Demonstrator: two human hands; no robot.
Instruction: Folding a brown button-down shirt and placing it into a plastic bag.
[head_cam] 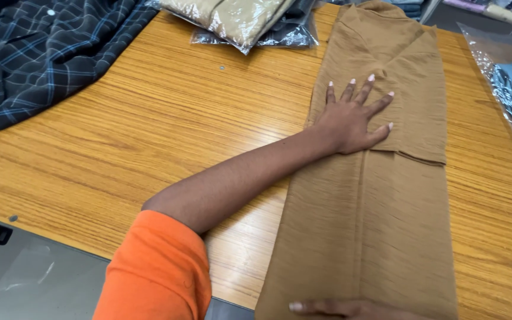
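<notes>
Tan garment lies folded lengthwise on the wooden table, right of centre, running from the near edge to the far edge; upper part folded over, its hem crossing just below the left hand; left hand lies flat on the cloth, fingers spread wide, palm down, gripping nothing; orange sleeve at the upper arm; right hand barely in view at the bottom edge, fingers resting on the garment's near end, how far open cannot be told. Outward: clear plastic bag at the far edge holds a folded beige garment, a darker bagged item beneath it; another clear bag at right holds blue cloth; dark plaid shirt lies loose at far left.
</notes>
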